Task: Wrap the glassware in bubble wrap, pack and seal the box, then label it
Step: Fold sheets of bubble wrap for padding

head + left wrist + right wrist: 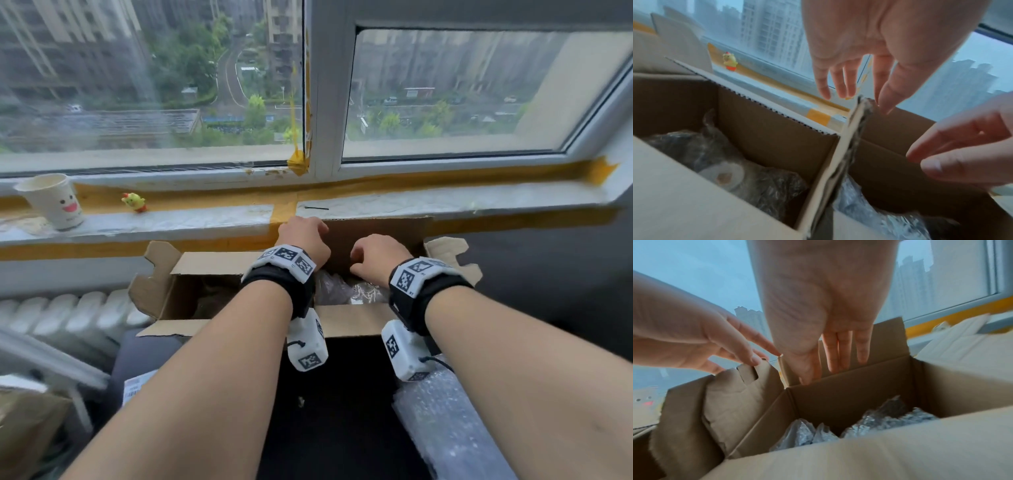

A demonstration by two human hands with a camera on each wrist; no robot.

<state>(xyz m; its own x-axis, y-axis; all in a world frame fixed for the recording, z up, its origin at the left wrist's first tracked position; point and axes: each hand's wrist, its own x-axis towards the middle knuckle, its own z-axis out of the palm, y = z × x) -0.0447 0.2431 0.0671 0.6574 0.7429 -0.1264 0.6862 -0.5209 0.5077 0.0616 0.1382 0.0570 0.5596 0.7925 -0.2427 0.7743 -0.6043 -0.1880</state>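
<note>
Two open cardboard boxes stand side by side below the window sill. My hands are over the right box [356, 322]. Bubble-wrapped glassware [890, 417] lies inside it, also seen as bubble-wrapped glassware [349, 287]. My right hand [838, 353] lays straight fingers flat against the inner face of the upright far flap [888, 340]. My left hand [725, 340] touches the top of the notched side flap [748, 392] with its fingertips, thumb and fingers either side of the edge, not clamped. The left box [191, 263] holds another bubble-wrapped bundle [760, 183].
A bubble wrap roll [445, 428] lies near my right forearm. On the window sill [445, 202] stand a paper cup [54, 202] and a small yellow toy [135, 202]. A radiator [68, 315] is at the left. A printed label [135, 389] lies lower left.
</note>
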